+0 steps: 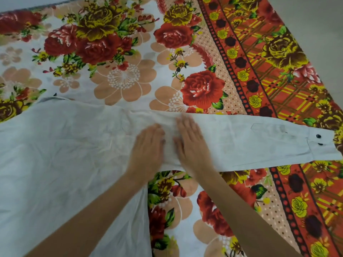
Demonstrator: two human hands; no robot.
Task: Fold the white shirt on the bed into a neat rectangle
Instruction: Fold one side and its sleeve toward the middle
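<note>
The white shirt (pixel 61 149) lies spread flat over the left and middle of the bed. Its long sleeve (pixel 259 145) stretches out to the right and ends in a cuff (pixel 324 145) with two dark buttons. My left hand (pixel 148 145) rests palm down on the cloth where the sleeve meets the body. My right hand (pixel 191 140) lies flat beside it on the sleeve's near end, fingers together and slightly blurred. Neither hand grips any cloth. The shirt's left part runs out of view.
A floral bedsheet (pixel 120 62) with red and yellow roses covers the bed. An orange patterned border (pixel 269 71) runs diagonally along the right. The pale floor (pixel 315 15) shows past the bed's edge at the upper right.
</note>
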